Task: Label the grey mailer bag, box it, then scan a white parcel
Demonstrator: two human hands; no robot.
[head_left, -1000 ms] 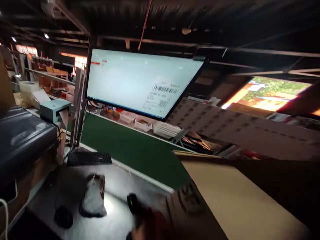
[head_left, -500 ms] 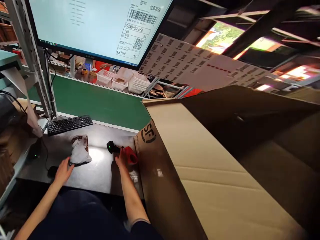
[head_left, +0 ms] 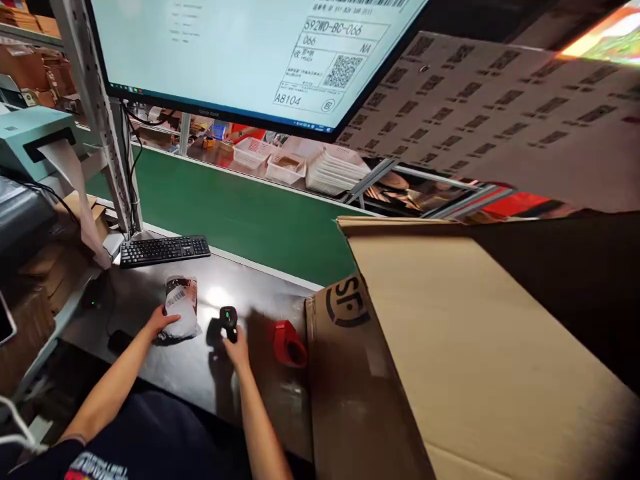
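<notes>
My left hand (head_left: 159, 323) rests on the near edge of a small white plastic packet (head_left: 181, 308) with a barcode label, lying on the dark worktop (head_left: 240, 293). My right hand (head_left: 237, 347) grips a black handheld barcode scanner (head_left: 228, 320), held just right of the packet with its green light showing. A red tape dispenser (head_left: 288, 343) stands on the worktop between the scanner and a large brown cardboard box (head_left: 450, 347) printed with "SF".
A black keyboard (head_left: 164, 249) lies at the back of the worktop and a mouse (head_left: 119, 340) at the left. A large monitor (head_left: 260, 53) shows a shipping label. A label printer (head_left: 31, 137) stands at left; a green conveyor (head_left: 240, 210) runs behind.
The view tipped down from the monitor to the worktop. My right hand left the red dispenser and moved left with the scanner toward the packet. My left hand stays on the packet.
</notes>
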